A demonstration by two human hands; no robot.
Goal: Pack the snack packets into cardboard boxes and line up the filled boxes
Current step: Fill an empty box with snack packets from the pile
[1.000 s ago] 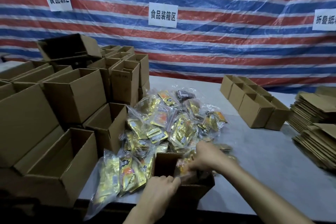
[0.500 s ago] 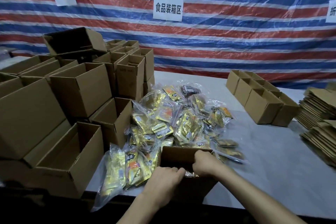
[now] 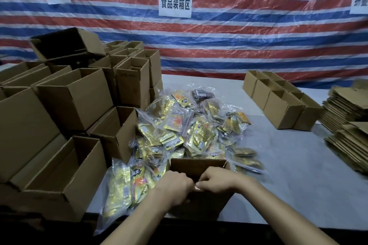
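step: packing | left hand (image 3: 173, 187) and right hand (image 3: 216, 182) curled, knuckles up, together pinching 1 packet (image 3: 196, 188) at the mouth of the open box (image 3: 199, 165) | box at 6 o'clock on table (image 3: 298, 185) near edge | packet pile (image 3: 189, 129) at 12 o'clock, touching far wall | lined-up boxes (image 3: 278, 105) at 2 o'clock, right hand nearer, bare table between | empty boxes (image 3: 75, 97) crowd 9 o'clock
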